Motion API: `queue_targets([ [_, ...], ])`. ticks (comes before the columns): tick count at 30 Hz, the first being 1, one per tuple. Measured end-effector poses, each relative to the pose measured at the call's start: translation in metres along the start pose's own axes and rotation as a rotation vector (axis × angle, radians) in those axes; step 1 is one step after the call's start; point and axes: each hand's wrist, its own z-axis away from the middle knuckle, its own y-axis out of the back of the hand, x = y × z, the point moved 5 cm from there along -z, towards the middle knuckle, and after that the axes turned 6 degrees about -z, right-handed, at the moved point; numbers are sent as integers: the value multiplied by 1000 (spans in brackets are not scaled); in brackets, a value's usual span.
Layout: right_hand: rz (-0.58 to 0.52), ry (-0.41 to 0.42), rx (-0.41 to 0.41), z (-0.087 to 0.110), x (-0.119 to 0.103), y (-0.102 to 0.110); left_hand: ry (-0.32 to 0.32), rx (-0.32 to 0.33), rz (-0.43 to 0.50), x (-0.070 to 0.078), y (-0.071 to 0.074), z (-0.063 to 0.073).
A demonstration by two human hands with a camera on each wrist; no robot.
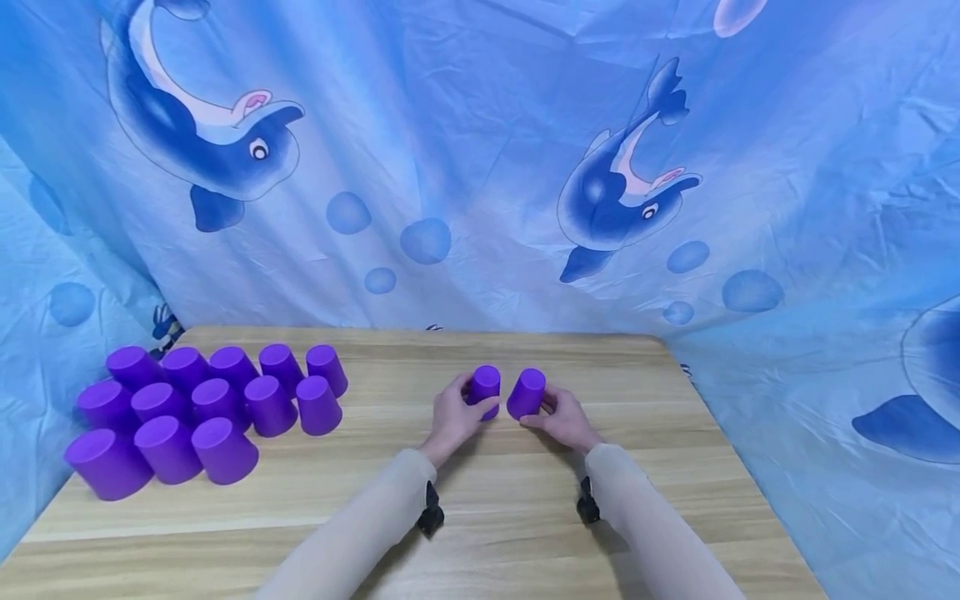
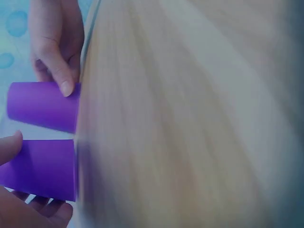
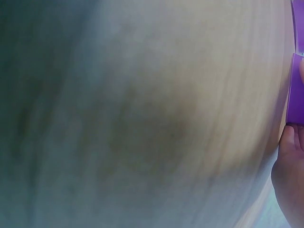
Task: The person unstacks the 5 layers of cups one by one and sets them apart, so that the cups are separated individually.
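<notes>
Wooden table (image 1: 480,542): blurred wrist views; each hand's fingers grip a purple cup.

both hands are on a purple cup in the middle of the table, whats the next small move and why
Probably nudge the two together. The left hand grips the left cup and the right hand grips the right cup; both stand upside down on the table, side by side with a slim gap. Closing it would make a tidy base, like the tight cluster of cups at the left.

Purple cups (image 1: 202,412) — all one solid shade — on a pale wood-grain table (image 1: 487,500); behind, a blue sheet (image 1: 480,167) printed with dolphins and bubbles.
</notes>
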Motion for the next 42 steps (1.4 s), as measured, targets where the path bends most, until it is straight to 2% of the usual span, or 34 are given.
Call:
queue_targets([
  [5,24,-21,13,0,1,3,12,-17,16,2,26,9],
  [12,32,-18,16,-1,0,4,48,5,35,-6,80,26],
  [16,31,-18,24,-1,1,5,66,7,-1,-15,111,35],
  [21,22,6,29,0,1,4,41,3,-49,-23,148,46],
  [26,24,-19,24,1,2,4,37,29,-119,-28,182,60],
  [30,24,-28,20,1,1,4,50,45,-176,-31,201,68],
  [34,24,-22,21,2,-1,4,54,51,-298,-32,216,74],
  [37,25,-28,20,2,0,3,62,51,-405,-33,225,79],
  [42,17,-16,15,6,-9,1,68,54,-494,-37,236,84],
])
